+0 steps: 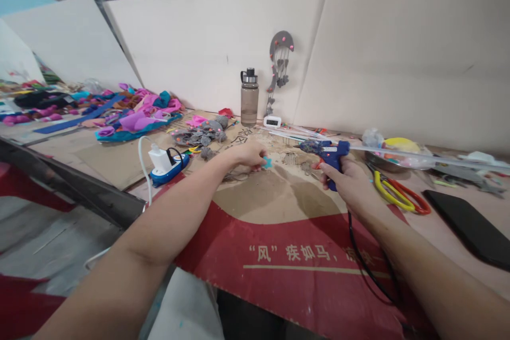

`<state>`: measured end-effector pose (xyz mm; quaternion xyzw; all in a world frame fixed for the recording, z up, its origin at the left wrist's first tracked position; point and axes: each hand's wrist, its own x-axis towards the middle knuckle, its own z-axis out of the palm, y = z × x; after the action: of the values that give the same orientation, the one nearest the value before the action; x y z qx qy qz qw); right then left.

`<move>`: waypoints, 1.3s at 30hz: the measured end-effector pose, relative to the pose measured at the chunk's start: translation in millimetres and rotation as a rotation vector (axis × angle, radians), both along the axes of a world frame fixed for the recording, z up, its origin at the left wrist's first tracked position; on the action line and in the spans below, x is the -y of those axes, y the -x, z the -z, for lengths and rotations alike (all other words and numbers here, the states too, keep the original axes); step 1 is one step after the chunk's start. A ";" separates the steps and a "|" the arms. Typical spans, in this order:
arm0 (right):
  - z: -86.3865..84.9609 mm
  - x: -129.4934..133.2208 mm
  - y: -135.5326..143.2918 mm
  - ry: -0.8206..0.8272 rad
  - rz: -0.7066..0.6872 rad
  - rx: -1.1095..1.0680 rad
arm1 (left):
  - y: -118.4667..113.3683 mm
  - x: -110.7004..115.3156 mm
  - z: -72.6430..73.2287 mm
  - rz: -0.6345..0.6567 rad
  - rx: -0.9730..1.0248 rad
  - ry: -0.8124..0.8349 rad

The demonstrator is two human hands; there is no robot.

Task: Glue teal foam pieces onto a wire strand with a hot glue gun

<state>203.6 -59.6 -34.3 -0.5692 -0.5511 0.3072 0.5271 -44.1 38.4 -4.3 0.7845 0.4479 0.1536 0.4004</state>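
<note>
Your two bare forearms (167, 212) are nearest to the camera, and they reach over a red and brown cardboard sheet (298, 297) which lies on the table (486, 196). Your left hand (251, 155) is closed with bent fingers and it pinches a small, flat turquoise piece with short rounded arms (268, 162), above the brown far part of the cardboard sheet. Your right hand (343, 176) is wrapped around the grip of a dark blue glue gun (324, 152), with fingers near its orange trigger. Its nozzle points to the left hand, but is apart from the turquoise piece. One long translucent glue stick (402, 154) comes out from the rear, and a black cord (360, 263) hangs below.

Beside the right edge of the cardboard sheet you have scissors with yellow and orange handles (392, 191) and a black phone (470, 226). Close to its left edge is a blue power strip (170, 171) with a white plug (159, 159). Toward the table's far edge stand a clear grey bottle with black lid (249, 101) and a small white digital clock (272, 122).
</note>
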 end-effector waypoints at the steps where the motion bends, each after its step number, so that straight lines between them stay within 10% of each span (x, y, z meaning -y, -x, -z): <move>1: 1.0 -0.8 -1.1 -0.004 0.002 -0.007 | -3.2 5.6 -2.2 0.038 0.017 0.018; 8: -1.9 0.1 -0.7 -0.069 0.005 -0.124 | -12.1 29.9 -14.1 0.386 0.408 0.440; 20: -8.4 12.7 5.7 -0.157 -0.081 -0.062 | -21.8 6.3 -6.0 -0.219 0.757 0.215; 39: -16.6 24.0 16.1 -0.152 0.005 0.301 | -32.4 16.5 0.1 -0.220 0.672 0.089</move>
<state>187.5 -83.7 -17.7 -0.5685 -0.6443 0.1745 0.4808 -11.7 22.0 -4.4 0.6193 0.3792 0.4255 0.5401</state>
